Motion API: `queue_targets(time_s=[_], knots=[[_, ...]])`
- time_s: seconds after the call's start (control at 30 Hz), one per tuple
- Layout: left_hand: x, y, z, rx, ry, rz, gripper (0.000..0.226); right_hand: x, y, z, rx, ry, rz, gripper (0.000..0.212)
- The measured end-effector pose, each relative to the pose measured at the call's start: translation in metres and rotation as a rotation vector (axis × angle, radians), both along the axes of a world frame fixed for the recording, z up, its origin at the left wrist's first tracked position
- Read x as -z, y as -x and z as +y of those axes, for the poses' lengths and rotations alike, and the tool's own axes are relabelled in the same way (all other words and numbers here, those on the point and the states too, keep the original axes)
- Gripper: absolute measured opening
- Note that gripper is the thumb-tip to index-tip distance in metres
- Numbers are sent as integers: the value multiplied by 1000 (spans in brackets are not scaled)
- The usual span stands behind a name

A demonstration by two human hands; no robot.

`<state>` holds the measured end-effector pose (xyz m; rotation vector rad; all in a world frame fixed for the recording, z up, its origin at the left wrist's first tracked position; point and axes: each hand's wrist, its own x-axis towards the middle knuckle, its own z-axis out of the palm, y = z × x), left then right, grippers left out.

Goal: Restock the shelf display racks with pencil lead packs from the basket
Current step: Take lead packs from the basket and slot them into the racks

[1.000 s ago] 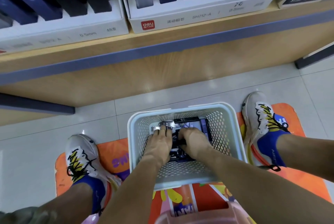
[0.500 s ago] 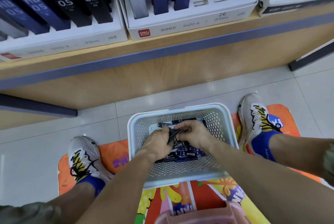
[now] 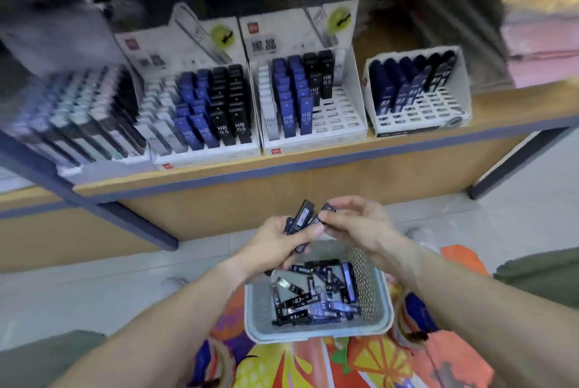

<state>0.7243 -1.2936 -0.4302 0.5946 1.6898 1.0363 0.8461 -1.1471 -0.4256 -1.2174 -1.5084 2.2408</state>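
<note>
both hands [image 3: 316,231] hold dark lead packs [image 3: 301,219] above the basket [image 3: 380,300], below the display racks [image 3: 341,124]

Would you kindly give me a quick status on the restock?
Left hand grips a bundle of lead packs; right hand pinches one pack. More packs loose in basket. Nothing between the hands and the half-empty rack.

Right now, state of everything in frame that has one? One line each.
left hand: raised above the basket, grips a bunch of packs
right hand: pinches one pack
basket: on the floor, part full of loose packs
middle rack: right slots empty
right rack: front rows empty
left rack: nearly full
</note>
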Motion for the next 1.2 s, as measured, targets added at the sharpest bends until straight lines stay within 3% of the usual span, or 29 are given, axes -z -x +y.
queue_targets(time_s=[0.17,0.4,0.53,0.67,0.8,1.03,1.2], knots=[[-95,10,16,-124,-221,-70,29,-108,18,25,-44,-338,169,29],[-161,37,36,-190,-344,-52,44,-193,39,55,-156,-606,338,25],[-155,39,41,-221,-271,8,40,-184,48,66,-183,-607,307,24],[-139,38,49,-369,-226,-4,37,-172,57,86,-59,-664,199,23],[-133,40,64,-454,-217,-127,57,-167,66,112,25,-824,105,22],[-136,40,76,-410,-231,-248,33,-148,87,132,-10,-1187,38,19],[-135,39,83,-390,-218,-356,18,-137,95,131,-89,-1302,12,19]])
